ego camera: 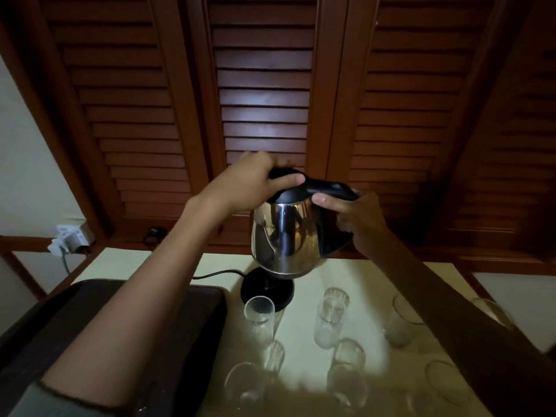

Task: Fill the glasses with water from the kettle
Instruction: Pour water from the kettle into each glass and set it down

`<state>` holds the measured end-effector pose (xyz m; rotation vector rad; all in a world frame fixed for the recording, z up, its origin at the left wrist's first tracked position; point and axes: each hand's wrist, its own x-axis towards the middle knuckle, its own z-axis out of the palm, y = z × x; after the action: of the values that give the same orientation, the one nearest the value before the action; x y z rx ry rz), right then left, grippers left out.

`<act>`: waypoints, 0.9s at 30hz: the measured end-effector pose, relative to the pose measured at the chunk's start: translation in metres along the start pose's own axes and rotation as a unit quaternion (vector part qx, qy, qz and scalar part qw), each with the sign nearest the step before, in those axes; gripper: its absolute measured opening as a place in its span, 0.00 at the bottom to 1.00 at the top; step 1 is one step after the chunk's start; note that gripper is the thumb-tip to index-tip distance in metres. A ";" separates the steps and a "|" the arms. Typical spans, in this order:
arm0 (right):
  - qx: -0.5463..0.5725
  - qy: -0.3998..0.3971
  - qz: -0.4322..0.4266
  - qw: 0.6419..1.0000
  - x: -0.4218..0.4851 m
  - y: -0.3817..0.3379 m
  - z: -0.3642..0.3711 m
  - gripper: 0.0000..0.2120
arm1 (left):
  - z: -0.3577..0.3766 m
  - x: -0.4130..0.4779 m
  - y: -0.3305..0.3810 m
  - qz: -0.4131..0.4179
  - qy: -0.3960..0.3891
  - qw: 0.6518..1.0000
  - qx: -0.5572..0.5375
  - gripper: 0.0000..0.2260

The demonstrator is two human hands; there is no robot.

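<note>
A shiny steel kettle (285,236) with a black lid and handle hangs tilted just above its round black base (264,291). My right hand (352,219) grips the black handle on the right. My left hand (258,183) lies over the black lid, thumb curled along its front edge. Several clear glasses stand on the pale table (307,326) below: a tall one (259,314) by the base, another (331,317) in the middle, a wider one (401,323) partly behind my right arm, and more in the dim front rows.
A dark tray (168,320) lies at the table's left, under my left arm. A black cord (216,273) runs from the base toward a wall socket with plugs (67,239). Wooden louvred doors (264,100) stand close behind the table.
</note>
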<state>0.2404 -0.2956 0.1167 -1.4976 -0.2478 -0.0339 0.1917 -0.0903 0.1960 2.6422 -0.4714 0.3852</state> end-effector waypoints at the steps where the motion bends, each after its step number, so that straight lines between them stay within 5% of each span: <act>1: 0.003 0.007 0.002 1.000 -0.011 -0.013 -0.006 0.09 | -0.004 -0.003 0.011 0.006 0.009 1.000 -0.009 0.22; 8: 0.023 0.048 0.015 0.998 -0.109 -0.070 -0.050 0.16 | -0.013 -0.045 0.098 0.050 0.024 0.998 -0.037 0.22; 12: 0.038 0.047 0.026 0.998 -0.171 -0.078 -0.079 0.09 | -0.005 -0.082 0.148 0.066 0.006 0.997 -0.040 0.21; 15: 0.037 0.047 0.003 0.998 -0.212 -0.068 -0.101 0.20 | 0.008 -0.113 0.176 0.080 -0.006 0.996 -0.044 0.18; 19: 0.017 0.040 -0.002 0.999 -0.261 -0.055 -0.120 0.13 | 0.029 -0.150 0.195 0.081 -0.027 0.995 -0.053 0.19; 22: -0.033 0.062 0.042 0.997 -0.285 -0.041 -0.125 0.27 | 0.042 -0.172 0.194 0.074 -0.052 0.995 -0.046 0.23; 27: -0.042 0.079 0.062 0.994 -0.316 -0.022 -0.125 0.25 | 0.062 -0.230 0.150 -0.020 0.083 0.986 -0.147 0.15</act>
<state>-0.0532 -0.4624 0.0733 -1.5833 -0.0258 -0.0626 -0.0616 -0.1851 0.1184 2.3097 -0.3886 0.4785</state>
